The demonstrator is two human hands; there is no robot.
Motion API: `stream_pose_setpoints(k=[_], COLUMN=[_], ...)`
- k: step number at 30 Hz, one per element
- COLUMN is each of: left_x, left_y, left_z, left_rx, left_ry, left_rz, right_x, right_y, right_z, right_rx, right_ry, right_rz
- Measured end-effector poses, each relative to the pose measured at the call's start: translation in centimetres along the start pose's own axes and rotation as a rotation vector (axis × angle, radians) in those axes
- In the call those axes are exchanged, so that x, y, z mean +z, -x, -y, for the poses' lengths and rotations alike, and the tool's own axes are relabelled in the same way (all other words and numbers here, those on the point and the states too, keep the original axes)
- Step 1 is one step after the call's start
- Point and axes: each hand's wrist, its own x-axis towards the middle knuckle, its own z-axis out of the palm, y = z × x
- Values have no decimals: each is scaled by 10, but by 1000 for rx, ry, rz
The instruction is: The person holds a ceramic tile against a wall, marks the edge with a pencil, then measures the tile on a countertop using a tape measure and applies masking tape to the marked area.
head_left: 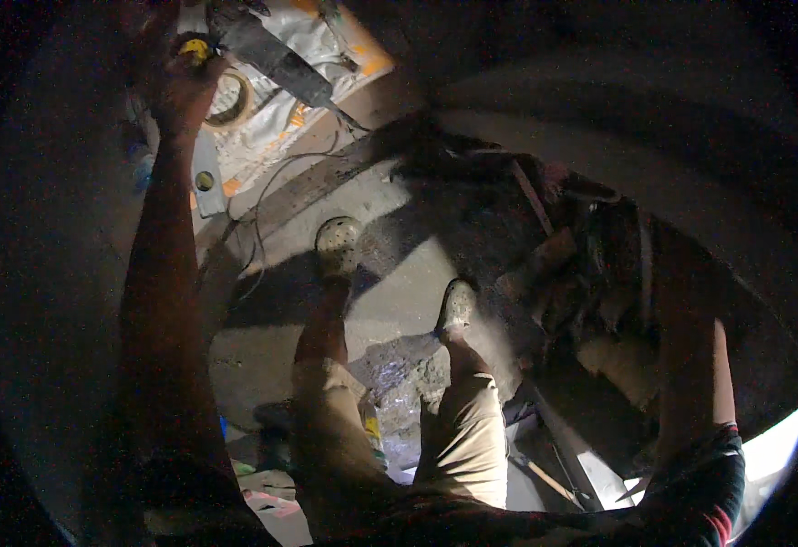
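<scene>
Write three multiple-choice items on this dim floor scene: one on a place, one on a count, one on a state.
1. Where is the tape roll?
A. beside the left hand
B. between the shoes
C. by the right arm

2. How many shoes show?
A. one
B. two
C. four

3. The left hand is
A. flat and open
B. closed on a yellow thing
C. out of view

Answers: 1 A, the roll lies on the pale sheet right of the hand. 2 B, a left shoe and a right shoe. 3 B, fingers wrap the yellow thing.
</scene>
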Motion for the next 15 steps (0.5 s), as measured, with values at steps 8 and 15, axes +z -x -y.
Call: stream_pose_setpoints(k=[8,15], left_x=[-151,-324], left_y=[182,312], left_z=[-82,-155], left_rx=[-648,-967], left_ry=[400,778], left_rz=[387,866], right_x=[-12,-33], right_y=[9,20], right_z=[-62,-187], right_rx=[-1,-236], right_ry=[56,608], right_rz=[-172,-520])
